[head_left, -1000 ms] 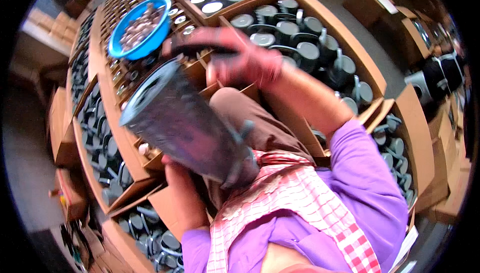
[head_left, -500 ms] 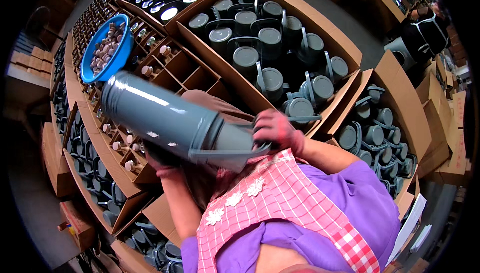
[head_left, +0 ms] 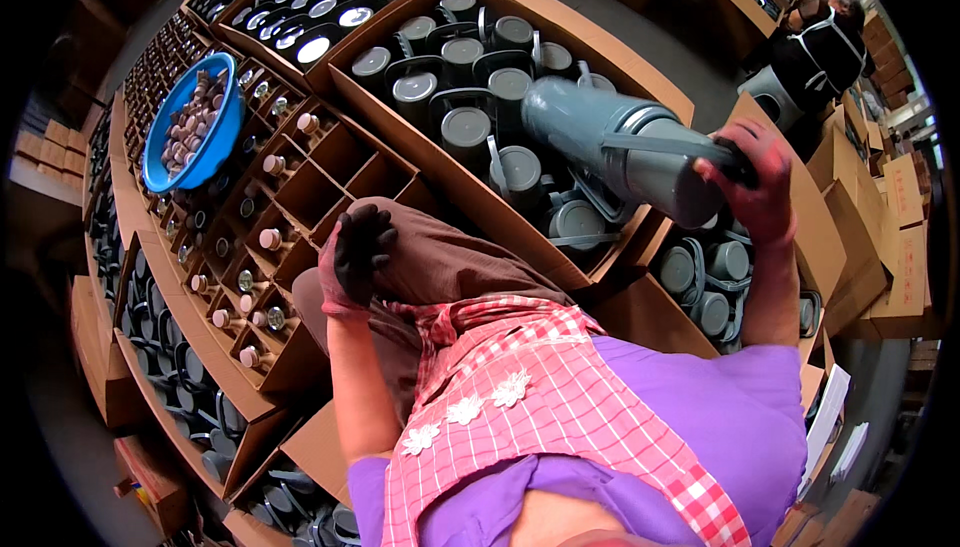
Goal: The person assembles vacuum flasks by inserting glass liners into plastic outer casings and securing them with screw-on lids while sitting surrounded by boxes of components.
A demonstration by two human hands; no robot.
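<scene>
My right hand [head_left: 760, 182], in a red and black glove, grips the handle of a grey-blue vacuum flask [head_left: 575, 122]. The flask lies tilted over the right end of a cardboard box [head_left: 560, 259] of similar grey flasks, its lidded end toward my hand. Several of those flasks stand upright with their round lids showing. My left hand [head_left: 358, 255], gloved the same way, is empty with its fingers loosely apart. It hovers by my knee, beside a divided carton [head_left: 330, 172] that holds glass liners with pale stoppers.
A blue basin [head_left: 232, 127] of small pale stoppers sits on the divided cartons at the left. More boxes of flasks stand at the far left, lower left and right [head_left: 676, 272]. Another person [head_left: 815, 62] is at the far right.
The flask has swung from in front of me, across to the right, above the box of flasks. My left hand has come off it; my right hand keeps the handle.
</scene>
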